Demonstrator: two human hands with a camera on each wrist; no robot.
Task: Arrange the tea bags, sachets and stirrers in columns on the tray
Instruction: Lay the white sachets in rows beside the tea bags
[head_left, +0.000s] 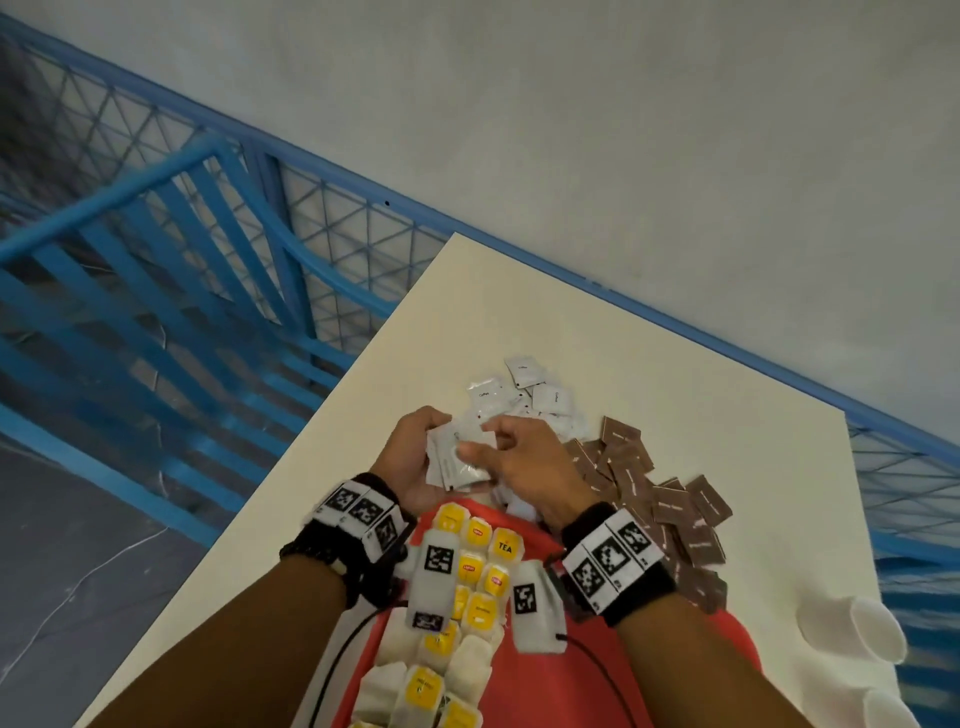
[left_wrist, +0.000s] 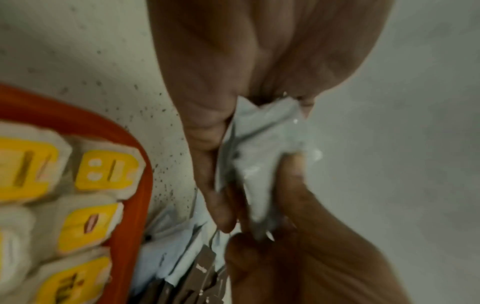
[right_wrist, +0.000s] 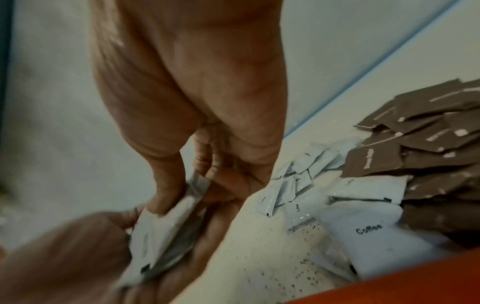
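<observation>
From the head camera, the left hand cradles a small stack of white sachets, fingers curled under and round it, just beyond the far end of the red tray. The right hand meets it, thumb and fingertips closing on the top of the same stack. More white coffee sachets lie loose on the table beyond, brown sachets in a heap to the right, and tea bags already fill columns on the tray. No stirrers are visible

The left wrist camera, blurred, shows the left hand's thumb pressed on the stack's face with fingers behind, the foil slightly crumpled

The right wrist camera shows the right thumb and fingers pinching the stack's upper edge, with a packet marked "Coffee" lying against the tray rim

These packets look very light, thin and glossy, so I judge that they slide over one another easily; a stack is best clamped flat across both faces, a single one nipped by its sealed edge. They bend but seem unlikely to break
</observation>
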